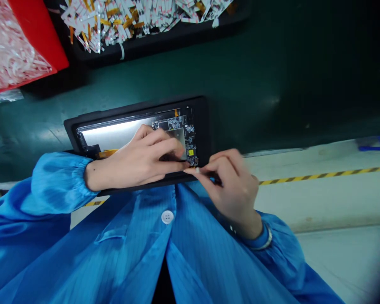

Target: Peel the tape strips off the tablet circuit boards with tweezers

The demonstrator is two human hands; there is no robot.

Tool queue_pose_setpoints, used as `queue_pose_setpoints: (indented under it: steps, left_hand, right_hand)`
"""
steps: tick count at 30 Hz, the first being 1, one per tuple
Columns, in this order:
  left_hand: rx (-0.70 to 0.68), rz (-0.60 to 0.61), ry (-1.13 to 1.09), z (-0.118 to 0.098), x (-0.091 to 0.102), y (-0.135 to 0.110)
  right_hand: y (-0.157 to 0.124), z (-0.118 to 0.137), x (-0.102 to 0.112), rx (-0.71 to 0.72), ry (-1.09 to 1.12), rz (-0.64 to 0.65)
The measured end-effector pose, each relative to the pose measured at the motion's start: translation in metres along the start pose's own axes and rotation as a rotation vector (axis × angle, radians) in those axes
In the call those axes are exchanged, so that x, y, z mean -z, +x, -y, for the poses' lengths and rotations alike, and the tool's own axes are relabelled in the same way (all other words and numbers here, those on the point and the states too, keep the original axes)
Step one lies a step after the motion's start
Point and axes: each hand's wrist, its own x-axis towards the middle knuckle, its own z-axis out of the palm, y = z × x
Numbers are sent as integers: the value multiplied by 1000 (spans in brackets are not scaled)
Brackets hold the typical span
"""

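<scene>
An opened tablet (117,131) with a bare circuit board (190,139) and a silvery metal panel sits in a black tray (204,126) at the table's near edge. My left hand (139,158) lies across it, fingers stretched and lightly bent, fingertips at the board's lower right corner. That hand covers part of the board and an orange strip (107,153). At the same corner my right hand (229,183) is closed in a pinch, thumb and forefinger meeting by the left fingertips. Whatever it pinches is too small to make out.
Behind the tablet, a black bin (164,40) holds many white and orange strips. A red box (58,55) of clear plastic scraps stands at the far left. The green tabletop (272,84) ends near my body, above a floor with yellow-black tape (323,175).
</scene>
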Motion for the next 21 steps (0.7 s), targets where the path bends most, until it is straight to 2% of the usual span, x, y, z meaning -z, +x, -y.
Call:
queue_pose_setpoints:
  steps: [4,7,9,10,12,14,15,17,18,19,20,21]
  left_hand:
    - [-114,63,205,-3,5,5]
    - [-220,106,303,-5,6,11]
    - [-213,130,288,-5,7,12]
    - [-177,130,252,-4,9,11]
    - [-63,83,131,0,19,5]
    - [103,-42,48,7,36,-7]
    - [223,-116,54,12,46,-15]
    - [503,-195,154,23,67,-36]
    - [629,-170,199,29,74,-48]
    - [699,-114,221,35,78,-60]
    - [685,-44,199,39,79,-71]
    - [597,-10,160,43,77,-80]
  right_hand:
    - [11,-18,1,-123,75,88]
    - [24,-31,8,-178,255,265]
    - [32,-38,19,-234,444,395]
    - [36,-41,26,-278,537,420]
    - [47,-51,41,-392,673,333]
    - [62,-67,53,-520,736,142]
    - [73,-79,56,-585,753,55]
    - [100,-109,57,-704,741,-41]
    - [116,-127,53,-731,701,-64]
    - [134,-144,49,-697,603,-58]
    - [153,-161,44,-659,414,-90]
    - [174,-176,40,-615,222,-171]
